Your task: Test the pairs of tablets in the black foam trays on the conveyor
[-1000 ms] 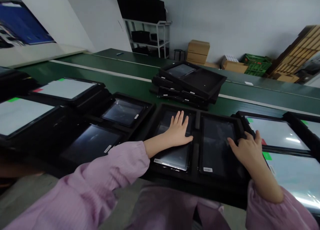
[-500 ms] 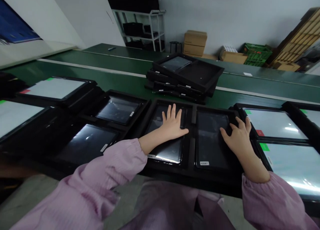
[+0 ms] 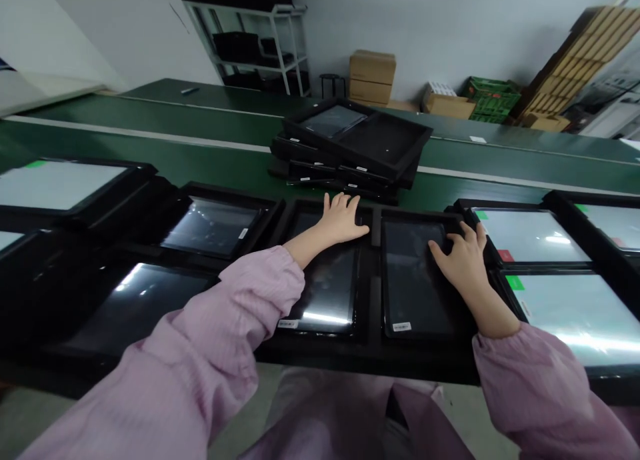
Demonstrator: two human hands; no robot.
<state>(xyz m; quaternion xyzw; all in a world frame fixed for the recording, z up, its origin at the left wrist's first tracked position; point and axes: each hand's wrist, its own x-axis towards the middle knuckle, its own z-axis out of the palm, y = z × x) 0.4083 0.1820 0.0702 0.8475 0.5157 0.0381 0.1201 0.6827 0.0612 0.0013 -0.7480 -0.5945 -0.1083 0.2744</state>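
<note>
Two dark-screened tablets lie side by side in a black tray right in front of me. My left hand is over the far part of the left tablet, fingers spread and holding nothing. Over the far right edge of the right tablet is my right hand, its fingers bent and apart. Whether either hand touches the glass I cannot tell. White barcode labels sit at the near left corners of both tablets.
A stack of black trays stands behind on the green table. To the left are trays with dark tablets; lit white-screened tablets lie in trays to the right. Cardboard boxes and a green crate are by the wall.
My left hand has shifted toward the far edge of the left tablet, its fingers now more bent. The right hand stays over the right tablet. The whole view has shifted slightly.
</note>
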